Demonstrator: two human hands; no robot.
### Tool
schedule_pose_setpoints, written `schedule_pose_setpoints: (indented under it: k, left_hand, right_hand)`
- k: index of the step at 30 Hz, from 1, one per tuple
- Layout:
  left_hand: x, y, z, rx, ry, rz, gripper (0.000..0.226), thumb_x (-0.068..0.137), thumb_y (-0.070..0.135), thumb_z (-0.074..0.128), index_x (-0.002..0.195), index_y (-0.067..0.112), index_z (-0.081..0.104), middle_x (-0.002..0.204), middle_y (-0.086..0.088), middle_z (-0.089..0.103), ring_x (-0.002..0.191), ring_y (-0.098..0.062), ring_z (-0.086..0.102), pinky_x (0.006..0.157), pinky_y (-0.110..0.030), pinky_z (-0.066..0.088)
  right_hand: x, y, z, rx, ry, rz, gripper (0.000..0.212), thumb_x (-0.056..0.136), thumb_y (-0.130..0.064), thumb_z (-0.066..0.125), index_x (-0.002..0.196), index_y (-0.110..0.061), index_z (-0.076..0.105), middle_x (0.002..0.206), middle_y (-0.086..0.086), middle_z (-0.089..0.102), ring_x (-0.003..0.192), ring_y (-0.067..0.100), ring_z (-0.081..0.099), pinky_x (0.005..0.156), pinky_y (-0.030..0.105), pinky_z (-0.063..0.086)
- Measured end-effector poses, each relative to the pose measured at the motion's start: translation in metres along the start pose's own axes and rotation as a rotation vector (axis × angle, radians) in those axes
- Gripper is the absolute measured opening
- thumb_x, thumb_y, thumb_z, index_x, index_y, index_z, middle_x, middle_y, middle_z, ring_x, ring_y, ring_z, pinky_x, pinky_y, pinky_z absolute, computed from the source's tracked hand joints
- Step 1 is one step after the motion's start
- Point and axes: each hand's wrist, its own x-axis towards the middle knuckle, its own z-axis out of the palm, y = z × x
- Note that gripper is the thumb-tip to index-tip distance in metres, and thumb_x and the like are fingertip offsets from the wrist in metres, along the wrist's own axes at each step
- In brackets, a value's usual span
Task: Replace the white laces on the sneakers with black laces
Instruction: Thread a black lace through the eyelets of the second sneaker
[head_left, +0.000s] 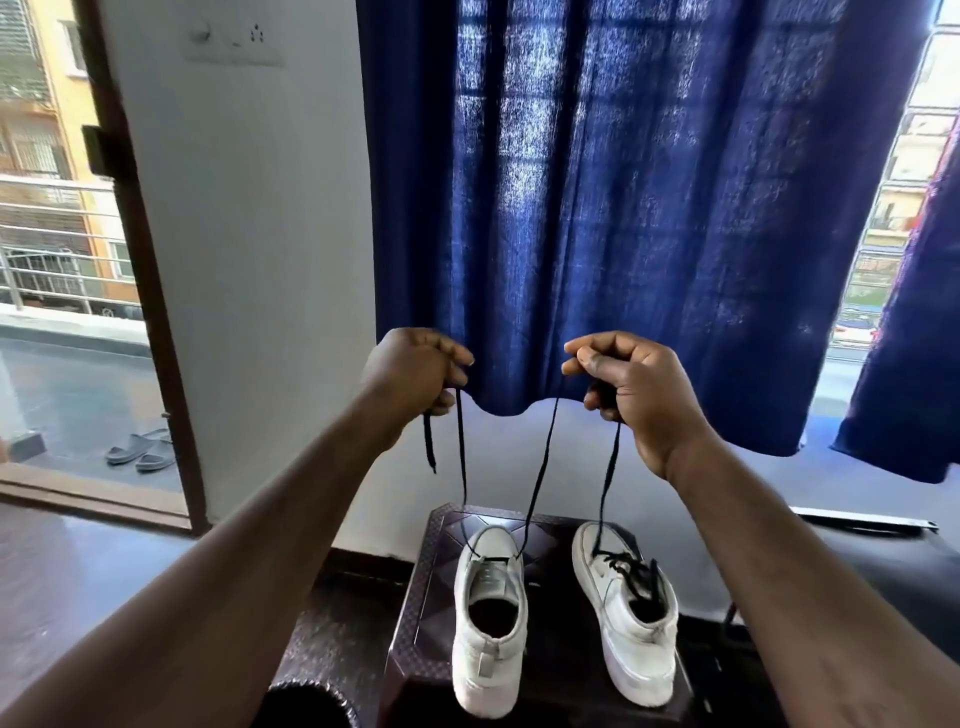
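Now my left hand (415, 371) and right hand (631, 384) each pinch the thin black lace (543, 467) rising from the white leather sneaker (488, 623) at the dark stool's (441, 571) left edge.

I see coarse-woven blue cloth curtain (623, 208), matt white sneakers (488, 670) w/ flat black fabric laces (543, 467), on a glossy dark plastic stool (441, 571), textured top.

Left hand (415, 371): showing bare, up-left of the stool (441, 545).
Right hand (634, 384): showing bare, up-right of the stool, thumbnail looking short.
Left forearm (234, 561), right forearm (779, 561): both showing bare, flanking the stool.
Dark rounded shape (311, 701): sitting lower-left of the stool, possibly a clothed knee.
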Motion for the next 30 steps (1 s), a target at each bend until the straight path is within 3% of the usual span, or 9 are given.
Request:
schedule_pose_setpoints:
  k: [3,7,10,14,17,21,24,28,30]
  left_hand:
    - [-0.009,-0.033,0.001,0.198,0.040,-0.079,0.033,0.091,-0.002,0.049,0.083,0.011,0.078,0.073,-0.004,0.074,0.047,-0.014,0.055,0.046,-0.021,0.046]
    - [-0.022,-0.101,0.020,0.319,-0.130,-0.191,0.028,0.095,-0.009,0.052,0.092,0.005,0.076,0.060,0.008,0.064,0.030,0.003,0.045,0.034,-0.011,0.031]
    - [-0.027,-0.147,0.036,0.521,-0.236,-0.127,0.021,0.094,0.008,0.064,0.084,0.022,0.077,0.071,0.011,0.068,0.051,0.007,0.053,0.048,-0.010,0.037]
    - [-0.031,-0.188,0.053,0.694,-0.331,-0.106,0.018,0.093,0.022,0.060,0.080,0.029,0.071,0.093,0.004,0.076,0.089,-0.015,0.071,0.066,-0.027,0.045]
    - [-0.032,-0.209,0.064,0.683,-0.360,-0.102,0.018,0.091,0.020,0.062,0.092,0.029,0.077,0.102,0.004,0.079,0.100,-0.021,0.073,0.079,-0.031,0.052]
    - [-0.029,-0.224,0.071,0.700,-0.331,-0.030,0.013,0.090,0.022,0.066,0.084,0.033,0.069,0.094,0.006,0.077,0.093,-0.021,0.072,0.068,-0.027,0.043]
    - [-0.023,-0.224,0.074,0.675,-0.268,-0.065,0.016,0.088,0.020,0.062,0.077,0.032,0.063,0.090,0.006,0.075,0.087,-0.022,0.071,0.069,-0.029,0.050]
    - [-0.011,-0.218,0.063,0.206,0.001,-0.196,0.020,0.075,0.016,0.052,0.073,0.030,0.066,0.066,0.000,0.067,0.061,-0.030,0.069,0.061,-0.043,0.051]
    - [-0.005,-0.207,0.054,0.041,0.107,-0.218,0.015,0.087,0.022,0.056,0.078,0.027,0.066,0.068,0.001,0.064,0.057,-0.031,0.069,0.061,-0.037,0.047]
  right_hand:
    - [-0.013,0.024,0.004,-0.005,0.004,0.054,0.022,0.102,-0.004,0.057,0.103,-0.015,0.076,0.093,0.004,0.079,0.057,0.010,0.058,0.054,0.023,0.039]
    - [-0.029,0.084,0.014,-0.087,0.014,0.165,0.026,0.096,0.004,0.058,0.095,-0.014,0.078,0.091,0.007,0.078,0.055,0.011,0.057,0.047,0.015,0.041]
    - [-0.044,0.132,0.025,-0.185,0.012,0.269,0.017,0.091,-0.003,0.070,0.088,-0.017,0.079,0.086,0.004,0.079,0.056,0.014,0.062,0.054,0.020,0.048]
    - [-0.071,0.174,0.047,-0.277,-0.082,0.349,0.006,0.088,-0.026,0.081,0.092,-0.023,0.078,0.084,-0.006,0.078,0.059,0.007,0.067,0.065,0.016,0.050]
    - [-0.091,0.195,0.063,-0.418,-0.122,0.338,0.020,0.084,-0.037,0.085,0.099,-0.032,0.073,0.092,-0.018,0.074,0.083,-0.008,0.066,0.079,0.010,0.049]
    - [-0.103,0.215,0.076,-0.516,-0.053,0.243,0.026,0.086,-0.038,0.082,0.109,-0.032,0.072,0.107,-0.018,0.069,0.098,0.000,0.064,0.092,0.023,0.050]
    - [-0.105,0.223,0.081,-0.566,0.016,0.170,0.021,0.090,-0.033,0.075,0.110,-0.029,0.072,0.109,-0.014,0.069,0.099,0.005,0.065,0.091,0.025,0.050]
    - [-0.107,0.226,0.085,-0.581,0.058,0.171,0.018,0.093,-0.029,0.068,0.111,-0.028,0.071,0.110,-0.015,0.067,0.098,0.008,0.065,0.090,0.031,0.051]
    - [-0.107,0.225,0.085,-0.575,0.048,0.196,0.019,0.093,-0.029,0.067,0.111,-0.029,0.071,0.110,-0.015,0.067,0.098,0.009,0.064,0.090,0.032,0.051]
